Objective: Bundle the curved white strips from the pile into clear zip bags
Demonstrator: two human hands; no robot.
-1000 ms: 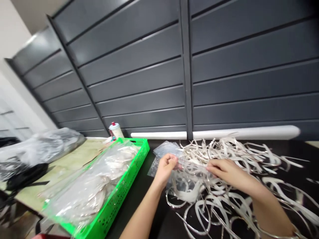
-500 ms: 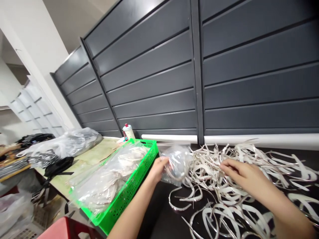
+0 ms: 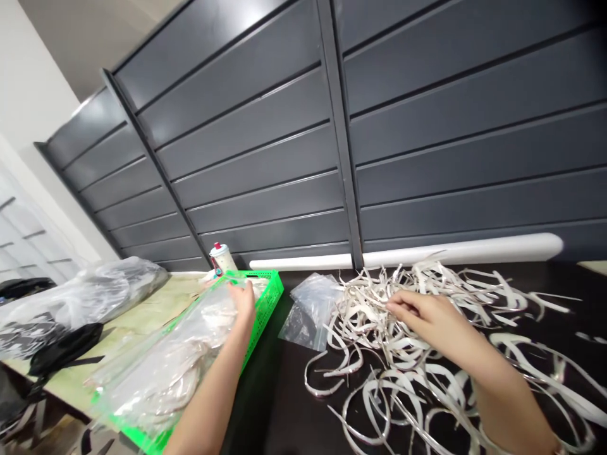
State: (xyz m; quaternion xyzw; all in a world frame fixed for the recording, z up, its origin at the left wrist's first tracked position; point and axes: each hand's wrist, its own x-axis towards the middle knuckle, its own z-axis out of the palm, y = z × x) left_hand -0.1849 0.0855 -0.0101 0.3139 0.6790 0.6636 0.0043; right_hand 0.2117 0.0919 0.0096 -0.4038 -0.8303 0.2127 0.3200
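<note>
My left hand (image 3: 243, 303) is over the green plastic basket (image 3: 272, 284). Its thumb and fingers are apart, touching or just above a clear plastic bag (image 3: 208, 319) with pale curved strips inside. More such bags (image 3: 164, 379) lie in the basket. At the right, my right hand (image 3: 429, 316) is closed in a pinch at the edge of a tangled pile of curved white strips with shiny edges (image 3: 365, 309). Its fingertips meet a strip, partly hidden by the fingers. Flat clear zip bags (image 3: 310, 309) lie on the dark table between basket and pile.
A dark grey panelled partition (image 3: 265, 170) rises behind the table (image 3: 265, 392), with white foam tubes (image 3: 465, 249) along its foot. A bottle with a red cap (image 3: 222, 258) stands behind the basket. Large plastic-wrapped bundles (image 3: 109, 284) and a black cloth item (image 3: 66, 347) lie at left.
My left hand has carried a filled clear bag from beside the pile left into the basket, uncovering flat bags on the table. My right hand stays at the pile. The view has swung right.
</note>
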